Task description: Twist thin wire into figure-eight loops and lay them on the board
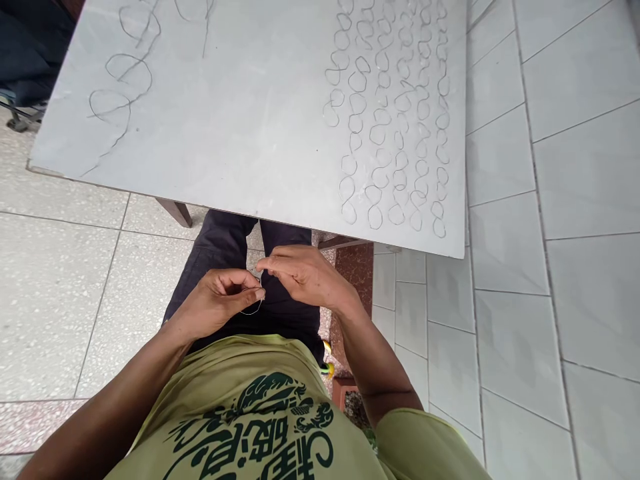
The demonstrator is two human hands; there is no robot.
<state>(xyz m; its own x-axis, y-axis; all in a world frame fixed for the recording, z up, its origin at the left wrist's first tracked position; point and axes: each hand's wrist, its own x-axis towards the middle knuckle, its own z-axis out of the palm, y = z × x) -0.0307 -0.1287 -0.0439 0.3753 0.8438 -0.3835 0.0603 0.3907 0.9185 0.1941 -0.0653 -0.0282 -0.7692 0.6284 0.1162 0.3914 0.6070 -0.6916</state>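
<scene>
My left hand (pixel 220 299) and my right hand (pixel 306 275) meet over my lap, just below the near edge of a grey board (pixel 240 127). Both pinch a thin wire loop (pixel 253 308) that curves down between the fingertips. The fingers of each hand are closed on the wire. On the right part of the board lie several rows of small bent wire loops (pixel 395 120). A few larger wire coils (pixel 123 80) lie at the board's far left.
The board rests on a wooden stand whose leg (pixel 175 212) shows under its near edge. A white tiled wall (pixel 550 233) runs along the right. Speckled floor tiles (pixel 60 280) spread to the left. A dark object (pixel 30 47) sits at the far left corner.
</scene>
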